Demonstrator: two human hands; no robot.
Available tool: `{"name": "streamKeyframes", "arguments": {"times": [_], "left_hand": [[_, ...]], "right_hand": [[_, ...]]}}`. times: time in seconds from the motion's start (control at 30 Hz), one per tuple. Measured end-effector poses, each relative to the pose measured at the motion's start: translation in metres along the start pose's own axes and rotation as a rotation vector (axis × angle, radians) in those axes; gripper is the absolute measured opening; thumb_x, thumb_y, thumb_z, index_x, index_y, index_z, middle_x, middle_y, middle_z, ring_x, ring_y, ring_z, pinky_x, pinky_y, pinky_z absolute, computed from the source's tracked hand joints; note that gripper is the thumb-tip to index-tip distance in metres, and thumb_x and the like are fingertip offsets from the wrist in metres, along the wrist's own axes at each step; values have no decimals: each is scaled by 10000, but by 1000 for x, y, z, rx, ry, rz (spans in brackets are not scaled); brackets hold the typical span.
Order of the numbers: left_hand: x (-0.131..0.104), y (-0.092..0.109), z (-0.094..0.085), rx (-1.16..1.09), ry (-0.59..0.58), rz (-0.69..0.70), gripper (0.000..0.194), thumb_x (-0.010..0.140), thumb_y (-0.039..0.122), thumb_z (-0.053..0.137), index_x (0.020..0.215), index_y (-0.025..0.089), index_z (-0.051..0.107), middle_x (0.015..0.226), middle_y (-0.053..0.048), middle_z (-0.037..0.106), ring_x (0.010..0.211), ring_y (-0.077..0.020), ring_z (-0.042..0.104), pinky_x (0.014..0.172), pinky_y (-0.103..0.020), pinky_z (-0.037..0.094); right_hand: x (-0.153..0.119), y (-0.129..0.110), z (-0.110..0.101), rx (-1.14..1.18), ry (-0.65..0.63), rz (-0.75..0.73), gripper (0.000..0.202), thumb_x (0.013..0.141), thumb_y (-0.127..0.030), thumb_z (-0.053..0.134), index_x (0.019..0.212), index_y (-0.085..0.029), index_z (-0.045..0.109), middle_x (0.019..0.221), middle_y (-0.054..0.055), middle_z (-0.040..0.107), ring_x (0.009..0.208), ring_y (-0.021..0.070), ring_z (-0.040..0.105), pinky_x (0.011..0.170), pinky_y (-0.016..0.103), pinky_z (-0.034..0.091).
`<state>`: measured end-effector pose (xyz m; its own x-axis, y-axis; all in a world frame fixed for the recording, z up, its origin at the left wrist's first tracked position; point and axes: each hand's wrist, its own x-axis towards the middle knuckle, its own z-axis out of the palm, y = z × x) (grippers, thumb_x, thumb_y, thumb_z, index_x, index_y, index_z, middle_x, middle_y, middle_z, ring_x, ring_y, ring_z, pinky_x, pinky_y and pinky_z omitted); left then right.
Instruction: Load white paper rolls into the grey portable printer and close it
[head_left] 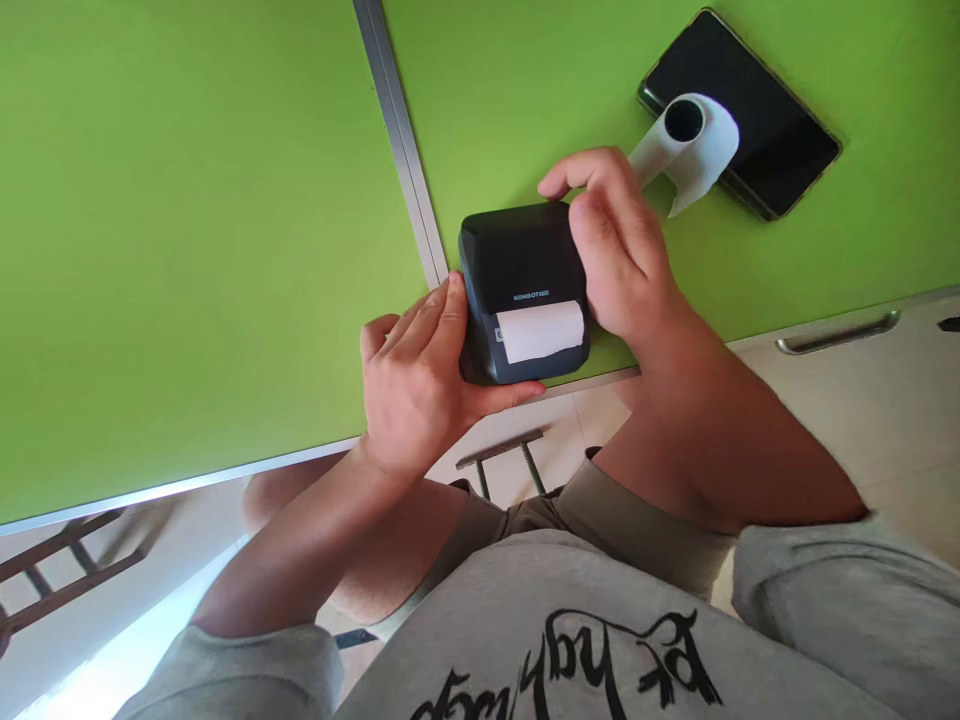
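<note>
A dark label printer [517, 260] with NIIMBOT lettering rests on the green table near its front edge. A strip of white paper [540, 332] sticks out of the slot below its closed lid. My left hand [420, 375] grips it from the left, fingers along the side and thumb across the front edge. Against the right side lies my right hand [619, 245], its thumb at the upper right corner and its forefinger curved behind the back edge. Some of the right fingers are hidden.
A white paper roll [701, 150] with a loose end stands beside and partly over a black smartphone [757, 125] at the upper right. A metal strip [405, 140] divides the green tabletop [187, 220]. Below its front edge are my legs and the floor.
</note>
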<state>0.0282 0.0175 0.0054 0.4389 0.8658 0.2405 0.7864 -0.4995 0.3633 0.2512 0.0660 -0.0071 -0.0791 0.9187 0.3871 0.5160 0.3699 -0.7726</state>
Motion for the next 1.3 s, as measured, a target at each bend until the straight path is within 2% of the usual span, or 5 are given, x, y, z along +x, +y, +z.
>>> {"name": "streamKeyframes", "arguments": {"times": [0.13,0.5,0.97,1.1,1.3], "left_hand": [[1,2,0,-6,9,-4,1023,853,958,433,1462,150,591,1370,-183,721,1137,-374,758,930,-489,476],[0,2,7,-81,3,-78,1080,758,980,557,1450,152,521,1361,-195,702,1233,-376,687,1065,-474,457],[-3,3,4,-89,55,-21,912,868,872,575,1460,178,541,1440,-178,678,1263,-349,713,1065,-473,484],[-4,1,7,-134,34,-50,940,827,906,587,1450,202,562,1448,-154,678,1237,-343,726,1052,-478,502],[1,1,5,-184,-4,-83,947,797,931,591,1411,210,588,1433,-154,689,1255,-355,709,1079,-503,492]], "right_hand": [[-1,-1,0,-16,-2,-2,566,1035,-662,263,1111,-221,609,1124,109,678,1094,206,644,1009,404,527],[-2,-2,-2,-34,-2,-18,500,1044,-638,265,1042,-269,602,1079,80,690,1074,220,649,996,414,517],[-3,-2,-3,-35,-9,-36,602,1045,-664,246,1136,-201,619,1151,114,655,1125,206,633,1047,391,505],[-3,1,-4,-126,-63,-72,709,982,-791,141,1243,-269,544,1272,86,609,1279,233,587,1163,449,471],[-3,2,-8,-76,-146,-60,658,975,-802,138,1307,-349,480,1360,53,589,1379,227,553,1223,447,445]]}}
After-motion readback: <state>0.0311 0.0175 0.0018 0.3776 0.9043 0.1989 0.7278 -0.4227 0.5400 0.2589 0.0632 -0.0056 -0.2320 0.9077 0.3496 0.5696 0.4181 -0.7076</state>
